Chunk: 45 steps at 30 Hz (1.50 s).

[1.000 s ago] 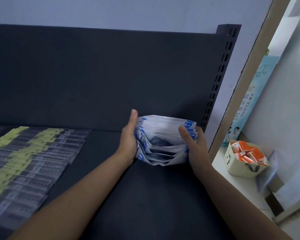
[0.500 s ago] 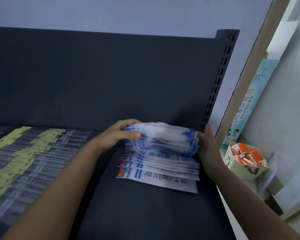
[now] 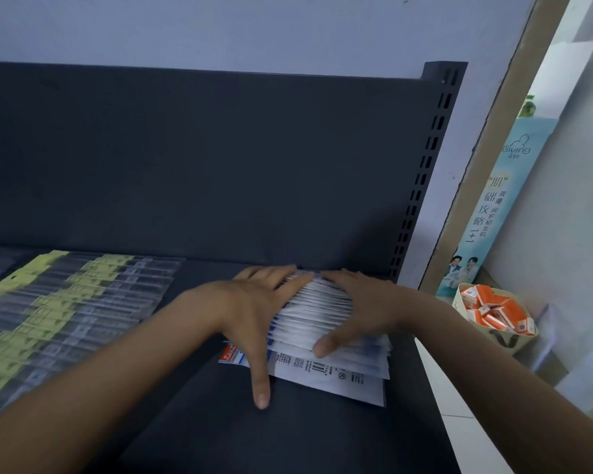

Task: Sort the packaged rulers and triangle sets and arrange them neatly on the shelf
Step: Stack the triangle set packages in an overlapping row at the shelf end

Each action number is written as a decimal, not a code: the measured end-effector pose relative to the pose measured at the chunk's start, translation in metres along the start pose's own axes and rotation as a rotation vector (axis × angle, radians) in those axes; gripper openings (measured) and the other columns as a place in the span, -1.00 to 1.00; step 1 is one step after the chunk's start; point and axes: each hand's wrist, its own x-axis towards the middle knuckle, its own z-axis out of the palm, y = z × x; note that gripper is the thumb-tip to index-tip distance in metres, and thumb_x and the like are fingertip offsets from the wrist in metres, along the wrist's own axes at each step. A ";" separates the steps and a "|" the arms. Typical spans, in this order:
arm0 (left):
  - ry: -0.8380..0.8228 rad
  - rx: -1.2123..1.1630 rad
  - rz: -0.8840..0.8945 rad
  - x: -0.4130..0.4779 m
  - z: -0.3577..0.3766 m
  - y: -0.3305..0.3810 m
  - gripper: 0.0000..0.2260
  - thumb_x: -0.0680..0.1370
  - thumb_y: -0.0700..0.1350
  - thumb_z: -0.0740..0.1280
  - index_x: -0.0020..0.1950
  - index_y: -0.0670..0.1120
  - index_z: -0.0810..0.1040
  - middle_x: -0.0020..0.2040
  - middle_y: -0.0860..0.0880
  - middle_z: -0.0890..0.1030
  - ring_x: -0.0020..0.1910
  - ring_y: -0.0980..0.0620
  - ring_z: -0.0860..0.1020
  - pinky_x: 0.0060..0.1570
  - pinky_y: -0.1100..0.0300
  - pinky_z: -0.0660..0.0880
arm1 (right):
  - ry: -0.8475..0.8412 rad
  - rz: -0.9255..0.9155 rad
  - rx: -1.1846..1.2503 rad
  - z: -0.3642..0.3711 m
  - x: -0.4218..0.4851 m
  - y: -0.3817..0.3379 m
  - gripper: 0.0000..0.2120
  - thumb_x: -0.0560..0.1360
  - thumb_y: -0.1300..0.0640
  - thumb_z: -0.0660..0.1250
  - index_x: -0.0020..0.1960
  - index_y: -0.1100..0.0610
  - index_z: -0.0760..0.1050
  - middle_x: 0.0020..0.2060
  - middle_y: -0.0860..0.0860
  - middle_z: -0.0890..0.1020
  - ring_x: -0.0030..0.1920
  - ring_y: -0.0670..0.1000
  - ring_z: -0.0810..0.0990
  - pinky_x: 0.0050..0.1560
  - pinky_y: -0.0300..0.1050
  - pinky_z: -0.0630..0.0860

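Note:
A fanned row of white-and-blue packaged sets (image 3: 317, 311) lies flat on the dark shelf (image 3: 288, 436), near its right end by the back panel. My left hand (image 3: 254, 309) presses flat on the row's left side, thumb stretched toward me over the shelf. My right hand (image 3: 355, 306) lies flat on the right side, thumb on the front packs. The front pack (image 3: 326, 374) shows a barcode and a red label. Overlapping rows of clear packaged rulers with yellow headers (image 3: 62, 309) cover the shelf's left part.
The shelf's dark back panel (image 3: 202, 165) rises behind, with a slotted upright (image 3: 421, 172) at the right end. To the right, past the shelf's edge, a small cream tub of orange boxes (image 3: 493, 314) and a leaning blue carton (image 3: 493, 206) stand on a white ledge.
The stack that both hands held upright a second ago has been laid down and fanned out on the shelf. Both hands now press flat on top of it.

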 end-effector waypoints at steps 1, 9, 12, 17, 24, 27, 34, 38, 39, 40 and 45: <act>0.028 0.008 0.027 0.001 0.002 0.001 0.46 -0.14 0.39 0.55 0.41 0.31 -0.46 0.50 0.29 -0.29 0.51 0.11 -0.26 0.50 0.09 -0.14 | -0.025 0.022 0.016 -0.003 0.003 -0.002 0.21 0.04 -0.44 0.48 0.51 -0.16 -0.05 0.47 -0.12 0.19 0.43 -0.03 0.23 0.46 -0.01 0.14; 0.389 0.120 0.242 -0.008 0.000 0.002 0.14 0.09 0.43 0.47 0.54 0.13 0.05 0.43 0.23 0.28 0.38 0.18 0.28 0.42 0.22 0.06 | -0.090 0.017 0.104 -0.010 0.004 -0.004 -0.07 -0.02 -0.61 0.31 0.22 -0.15 0.38 0.15 -0.14 0.48 0.13 -0.10 0.49 0.23 -0.08 0.42; 0.456 0.161 0.284 -0.013 0.002 0.002 -0.02 0.15 0.38 0.45 0.49 0.14 0.17 0.35 0.21 0.38 0.29 0.16 0.39 0.34 0.15 0.27 | 0.015 -0.030 0.292 -0.011 0.005 -0.006 -0.47 0.40 -0.49 0.07 0.01 -0.10 0.49 -0.03 -0.15 0.57 -0.02 -0.16 0.54 0.03 -0.19 0.42; 0.672 0.469 0.363 -0.017 0.000 -0.012 -0.28 0.28 0.26 0.33 0.36 -0.07 0.44 0.25 0.00 0.56 0.14 -0.01 0.56 0.20 0.10 0.46 | 0.044 0.117 0.406 -0.008 0.004 0.005 -0.73 0.54 -0.11 0.27 0.00 0.11 0.41 -0.12 0.05 0.56 -0.17 0.04 0.56 -0.19 -0.08 0.53; 0.582 -0.227 -0.407 -0.018 0.037 -0.039 -0.51 0.42 0.18 0.39 0.20 -0.08 0.41 0.10 -0.02 0.48 0.07 -0.06 0.54 -0.08 0.12 0.47 | 0.050 0.174 0.522 0.005 -0.004 0.006 -0.69 0.46 -0.05 0.41 -0.06 0.18 0.45 -0.36 0.13 0.64 -0.45 0.08 0.64 -0.44 -0.14 0.57; 0.462 -0.673 -0.442 -0.021 0.033 -0.037 -0.68 0.47 0.06 0.39 0.06 -0.15 0.51 -0.05 -0.02 0.64 -0.09 0.00 0.64 -0.09 0.10 0.58 | 0.154 0.178 0.475 0.014 -0.003 0.000 -0.64 0.49 -0.08 0.36 -0.17 0.24 0.47 -0.49 0.08 0.63 -0.48 0.12 0.64 -0.49 -0.15 0.56; 0.414 -1.728 -0.364 -0.024 0.026 -0.007 -0.79 0.59 -0.22 0.19 0.05 -0.27 0.60 -0.09 -0.17 0.57 -0.12 -0.10 0.51 -0.20 0.13 0.49 | 0.221 0.151 0.495 0.030 -0.005 -0.004 -0.46 0.50 -0.17 0.30 0.33 0.12 0.33 -0.48 0.02 0.62 -0.49 0.03 0.64 -0.50 -0.20 0.53; 0.273 -1.549 -0.096 -0.022 0.014 -0.005 -0.61 0.56 0.17 0.25 0.17 -0.09 0.62 0.04 -0.05 0.70 0.00 -0.03 0.67 -0.08 0.11 0.58 | 0.169 0.120 0.581 0.038 -0.004 -0.007 -0.43 0.50 -0.16 0.30 0.33 0.16 0.24 -0.49 0.06 0.63 -0.49 0.06 0.63 -0.47 -0.19 0.53; 0.227 -1.415 -0.077 -0.020 0.008 -0.003 -0.58 0.48 0.21 0.36 0.17 -0.05 0.63 0.07 -0.04 0.69 0.05 -0.02 0.66 0.02 0.10 0.55 | 0.142 0.107 0.629 0.040 -0.004 -0.010 -0.44 0.50 -0.16 0.30 0.31 0.16 0.21 -0.47 0.09 0.65 -0.47 0.08 0.64 -0.46 -0.19 0.53; 0.198 -1.280 -0.086 -0.018 0.002 -0.001 -0.55 0.38 0.21 0.47 0.15 -0.03 0.64 0.07 -0.02 0.69 0.06 0.00 0.66 0.08 0.11 0.54 | 0.109 0.093 0.685 0.042 -0.004 -0.012 -0.43 0.50 -0.16 0.31 0.30 0.15 0.18 -0.44 0.11 0.66 -0.45 0.09 0.65 -0.44 -0.18 0.54; 0.139 -0.926 -0.135 -0.001 -0.018 0.004 -0.45 0.17 -0.04 0.66 0.10 -0.08 0.61 -0.02 0.00 0.71 0.01 0.01 0.67 0.08 0.10 0.57 | -0.023 0.051 0.890 0.042 -0.006 -0.014 -0.43 0.46 -0.05 0.42 0.23 0.09 0.13 -0.30 0.20 0.69 -0.29 0.16 0.69 -0.31 -0.10 0.61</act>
